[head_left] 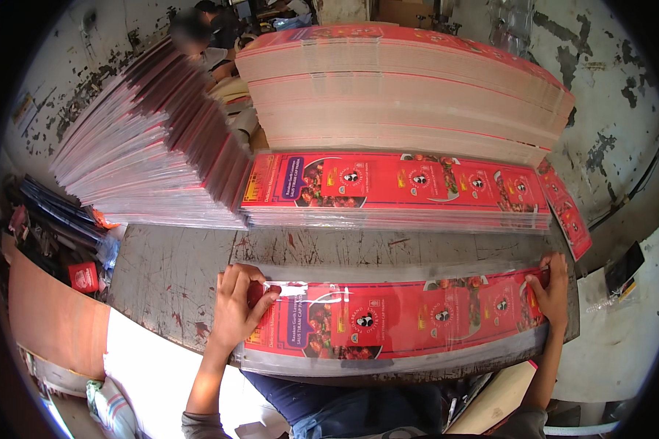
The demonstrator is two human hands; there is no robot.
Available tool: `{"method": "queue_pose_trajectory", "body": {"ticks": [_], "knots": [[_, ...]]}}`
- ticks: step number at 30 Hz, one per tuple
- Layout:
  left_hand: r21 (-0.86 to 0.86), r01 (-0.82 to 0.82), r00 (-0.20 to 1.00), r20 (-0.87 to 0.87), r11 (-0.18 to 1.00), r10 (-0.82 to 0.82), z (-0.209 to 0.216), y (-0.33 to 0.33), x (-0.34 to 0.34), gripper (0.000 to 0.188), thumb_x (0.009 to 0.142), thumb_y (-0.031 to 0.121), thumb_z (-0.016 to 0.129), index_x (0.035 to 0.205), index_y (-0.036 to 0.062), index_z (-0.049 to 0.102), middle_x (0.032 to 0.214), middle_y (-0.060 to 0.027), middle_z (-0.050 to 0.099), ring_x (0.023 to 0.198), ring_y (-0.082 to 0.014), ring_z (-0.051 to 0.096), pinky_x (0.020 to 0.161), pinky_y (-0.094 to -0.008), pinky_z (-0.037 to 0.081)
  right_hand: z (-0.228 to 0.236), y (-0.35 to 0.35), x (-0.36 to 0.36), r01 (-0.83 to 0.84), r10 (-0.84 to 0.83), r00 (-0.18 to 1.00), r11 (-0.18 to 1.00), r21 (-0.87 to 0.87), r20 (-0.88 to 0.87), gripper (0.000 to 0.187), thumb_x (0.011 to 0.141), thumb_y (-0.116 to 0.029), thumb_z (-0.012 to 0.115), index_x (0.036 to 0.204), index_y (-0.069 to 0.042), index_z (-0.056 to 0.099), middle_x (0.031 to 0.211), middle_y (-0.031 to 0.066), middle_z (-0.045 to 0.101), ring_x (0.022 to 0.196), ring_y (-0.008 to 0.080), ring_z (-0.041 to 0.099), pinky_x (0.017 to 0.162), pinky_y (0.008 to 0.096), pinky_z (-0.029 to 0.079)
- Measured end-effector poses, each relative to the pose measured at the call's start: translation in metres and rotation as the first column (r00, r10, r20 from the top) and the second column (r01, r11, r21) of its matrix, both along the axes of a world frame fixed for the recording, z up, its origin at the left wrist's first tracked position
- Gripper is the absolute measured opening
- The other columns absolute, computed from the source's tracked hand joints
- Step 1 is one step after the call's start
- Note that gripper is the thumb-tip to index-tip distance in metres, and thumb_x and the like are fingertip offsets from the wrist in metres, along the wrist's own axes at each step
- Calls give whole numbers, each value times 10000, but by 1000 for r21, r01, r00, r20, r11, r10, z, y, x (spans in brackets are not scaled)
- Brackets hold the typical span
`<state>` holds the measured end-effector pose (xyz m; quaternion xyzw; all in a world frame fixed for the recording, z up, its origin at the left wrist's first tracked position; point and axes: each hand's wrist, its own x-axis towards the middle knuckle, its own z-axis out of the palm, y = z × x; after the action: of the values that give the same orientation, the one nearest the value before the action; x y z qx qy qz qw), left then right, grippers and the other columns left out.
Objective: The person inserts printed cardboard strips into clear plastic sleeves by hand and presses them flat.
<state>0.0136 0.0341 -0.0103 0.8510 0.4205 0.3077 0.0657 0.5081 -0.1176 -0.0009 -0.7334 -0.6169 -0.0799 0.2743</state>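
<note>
A long red printed sheet [399, 322] with food pictures lies across the near part of the worn table, at a slight slant, its right end a little farther away. Clear plastic film [410, 361] shows along its long edges and glares near its left end. My left hand [236, 301] is closed on the sheet's left end, thumb on top and fingers curled. At the right end, my right hand [553, 294] grips the corner, its thumb pressed on the printed face. Just beyond lies a low stack of similar red sheets [388, 183] in clear plastic.
Behind stands a tall stack of cards [410, 102] with pale edges. A slumping pile of plastic-wrapped sheets [154, 154] fills the back left. One red strip [566, 212] hangs over the right edge of the scratched table [176, 271]. A person [216, 51] sits beyond the piles.
</note>
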Motion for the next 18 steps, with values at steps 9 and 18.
{"method": "queue_pose_trajectory", "body": {"ticks": [9,18], "knots": [[-3,20,999,-34,1000,-20,6,1,5,263,737,190,697,837,47,499,822,-68,507,763,-256,478,706,-374,326,1,0,2,-10,11,998,1000,10,-69,356,697,-205,703,871,-17,456,811,103,414,770,276,403,714,349,340],[-25,12,997,-81,1000,-14,6,3,5,262,758,193,684,826,50,476,787,-54,485,710,-225,465,686,-357,312,0,1,6,9,-15,992,999,-51,-124,346,698,-200,694,848,-17,441,798,107,399,761,271,396,719,349,334]]}}
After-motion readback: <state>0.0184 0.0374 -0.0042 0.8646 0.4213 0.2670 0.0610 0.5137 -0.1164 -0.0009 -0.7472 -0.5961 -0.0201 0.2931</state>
